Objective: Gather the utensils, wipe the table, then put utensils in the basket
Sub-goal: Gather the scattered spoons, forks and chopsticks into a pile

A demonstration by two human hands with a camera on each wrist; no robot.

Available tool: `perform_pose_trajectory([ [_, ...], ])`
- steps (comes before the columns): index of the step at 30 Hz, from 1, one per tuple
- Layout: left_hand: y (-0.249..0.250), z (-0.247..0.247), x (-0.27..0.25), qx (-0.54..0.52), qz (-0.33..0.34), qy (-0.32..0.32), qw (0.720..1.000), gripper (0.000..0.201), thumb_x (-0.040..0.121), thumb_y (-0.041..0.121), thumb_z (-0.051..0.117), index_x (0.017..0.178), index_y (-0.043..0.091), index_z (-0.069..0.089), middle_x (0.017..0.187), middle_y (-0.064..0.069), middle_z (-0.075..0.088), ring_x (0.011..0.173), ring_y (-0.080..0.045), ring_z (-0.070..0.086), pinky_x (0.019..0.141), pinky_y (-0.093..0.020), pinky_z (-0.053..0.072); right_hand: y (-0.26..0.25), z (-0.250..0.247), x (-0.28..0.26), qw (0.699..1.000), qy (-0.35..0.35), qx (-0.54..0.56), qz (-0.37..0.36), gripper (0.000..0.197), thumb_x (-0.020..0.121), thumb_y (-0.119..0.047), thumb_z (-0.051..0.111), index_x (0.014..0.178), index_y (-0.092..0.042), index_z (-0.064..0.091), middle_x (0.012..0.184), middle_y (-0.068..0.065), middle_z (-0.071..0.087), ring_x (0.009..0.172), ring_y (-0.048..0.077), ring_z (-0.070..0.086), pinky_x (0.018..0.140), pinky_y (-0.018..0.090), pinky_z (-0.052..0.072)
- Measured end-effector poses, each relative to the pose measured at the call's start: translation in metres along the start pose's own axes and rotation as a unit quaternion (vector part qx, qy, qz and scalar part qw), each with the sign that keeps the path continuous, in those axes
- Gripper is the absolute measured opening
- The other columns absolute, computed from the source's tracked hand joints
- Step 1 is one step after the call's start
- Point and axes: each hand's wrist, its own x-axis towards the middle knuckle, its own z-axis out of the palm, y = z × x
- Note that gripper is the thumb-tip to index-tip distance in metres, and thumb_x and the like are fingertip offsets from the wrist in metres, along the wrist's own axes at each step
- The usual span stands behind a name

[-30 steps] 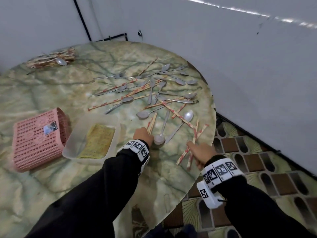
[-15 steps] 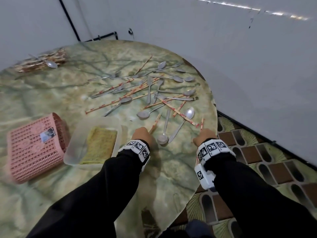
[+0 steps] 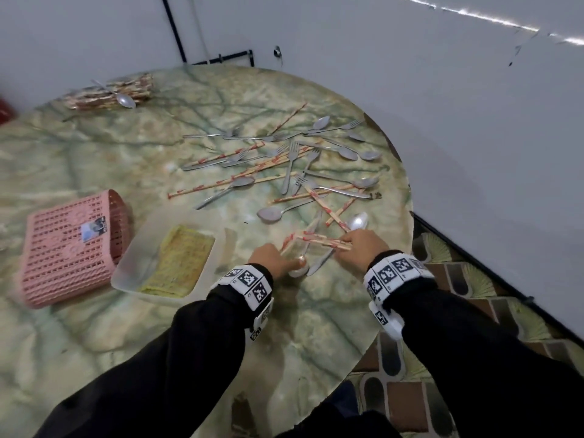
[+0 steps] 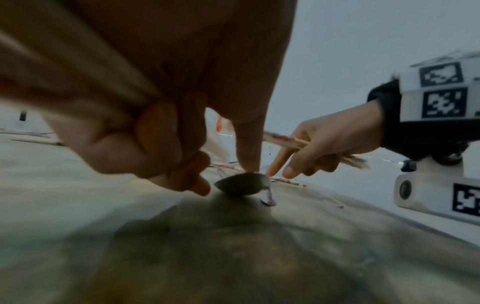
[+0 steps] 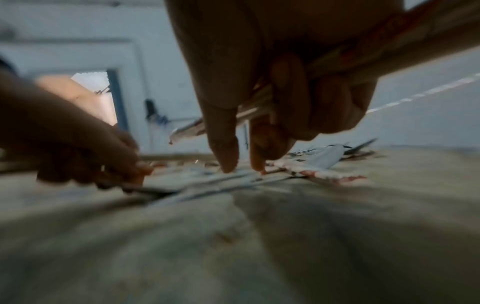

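Note:
Spoons, forks and red-patterned chopsticks (image 3: 284, 165) lie scattered over the far right of the round marble table (image 3: 94, 343). My left hand (image 3: 278, 257) grips a few chopsticks (image 3: 286, 246) in its curled fingers. Its straight forefinger (image 4: 246, 156) presses on the bowl of a spoon (image 4: 242, 184). My right hand (image 3: 357, 245) holds another bunch of chopsticks (image 3: 322, 241) that points left toward the left hand. Two of its fingers (image 4: 278, 164) reach down beside the spoon. The pink basket (image 3: 72, 248) lies on its side at the left.
A clear plastic tub (image 3: 132, 263) with a yellow cloth (image 3: 180, 260) sits between the basket and my hands. A bundle of chopsticks with a spoon (image 3: 110, 93) lies at the table's far left. The table edge and tiled floor (image 3: 458, 279) are just right of my right hand.
My right hand has taken up chopsticks at the table's right edge and carried them left, close to the left hand. The left hand has stayed by the spoon.

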Motion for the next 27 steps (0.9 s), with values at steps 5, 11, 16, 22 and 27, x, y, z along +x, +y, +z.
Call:
perform_pose_trajectory([
  [5, 0.000, 0.000, 0.001, -0.028, -0.040, 0.003, 0.999, 0.037, 0.082, 0.027, 0.066, 0.103, -0.003, 0.060, 0.106, -0.020, 0.062, 0.100, -0.031, 0.059, 0.077, -0.030, 0.044, -0.003, 0.003, 0.002, 0.995, -0.045, -0.070, -0.058, 0.023, 0.085, -0.037, 0.057, 0.097, -0.024, 0.071, 0.092, 0.007, 0.070, 0.089, 0.027, 0.065, 0.071, 0.027, 0.047],
  [11, -0.009, -0.008, 0.002, -0.086, -0.053, 0.077, 0.992, 0.034, 0.092, 0.023, 0.051, 0.110, -0.007, 0.053, 0.116, -0.024, 0.058, 0.107, -0.037, 0.056, 0.086, -0.037, 0.044, 0.001, 0.009, -0.008, 0.982, -0.049, -0.144, -0.110, 0.019, 0.082, -0.036, 0.062, 0.085, -0.019, 0.068, 0.088, 0.004, 0.069, 0.088, 0.023, 0.064, 0.067, 0.026, 0.041],
  [16, -0.015, -0.012, -0.004, -0.129, -0.042, 0.150, 0.979, 0.029, 0.095, 0.016, 0.045, 0.113, -0.007, 0.047, 0.114, -0.026, 0.057, 0.104, -0.039, 0.056, 0.084, -0.040, 0.044, 0.005, 0.008, -0.020, 0.970, -0.063, -0.192, -0.133, 0.017, 0.081, -0.037, 0.061, 0.071, -0.023, 0.064, 0.076, 0.001, 0.063, 0.081, 0.024, 0.064, 0.063, 0.025, 0.038],
  [22, -0.028, -0.024, -0.011, -0.115, -0.008, 0.216, 0.970, 0.026, 0.090, 0.011, 0.048, 0.110, -0.006, 0.049, 0.107, -0.024, 0.059, 0.098, -0.038, 0.056, 0.072, -0.032, 0.036, 0.003, 0.010, -0.027, 0.969, -0.056, -0.219, -0.105, 0.019, 0.078, -0.040, 0.064, 0.074, -0.021, 0.065, 0.076, -0.002, 0.062, 0.074, 0.020, 0.060, 0.064, 0.027, 0.044],
  [27, -0.037, -0.031, -0.012, -0.170, 0.023, 0.258, 0.951, 0.023, 0.087, 0.016, 0.057, 0.096, -0.005, 0.060, 0.087, -0.020, 0.061, 0.086, -0.036, 0.058, 0.072, -0.037, 0.043, -0.012, 0.024, -0.033, 0.984, -0.005, -0.178, 0.012, 0.034, 0.083, -0.032, 0.067, 0.107, -0.008, 0.059, 0.108, 0.010, 0.064, 0.102, 0.029, 0.062, 0.080, 0.032, 0.047],
])
